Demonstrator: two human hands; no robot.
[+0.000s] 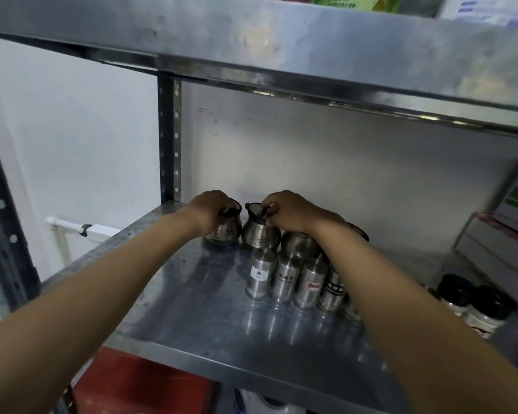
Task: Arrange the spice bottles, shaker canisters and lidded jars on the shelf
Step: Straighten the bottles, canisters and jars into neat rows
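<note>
while both arms reach to the back of the shelf (192, 309), the left hand (211, 209) curls its fingers over one lidded jar (223, 231). the right hand (287, 210) pinches the lid of the neighbouring jar (260, 233). just nearer than the right fingers stands a row of shaker canisters (284, 277).

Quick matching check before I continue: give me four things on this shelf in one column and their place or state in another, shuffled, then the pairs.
1. left hand
2. right hand
3. white-labelled shaker
4. black-capped bottles

A. far right of the shelf
B. leftmost in the front row of shakers
C. on the left-end jar
D. on the second jar

Pairs: 1-C, 2-D, 3-B, 4-A
</note>
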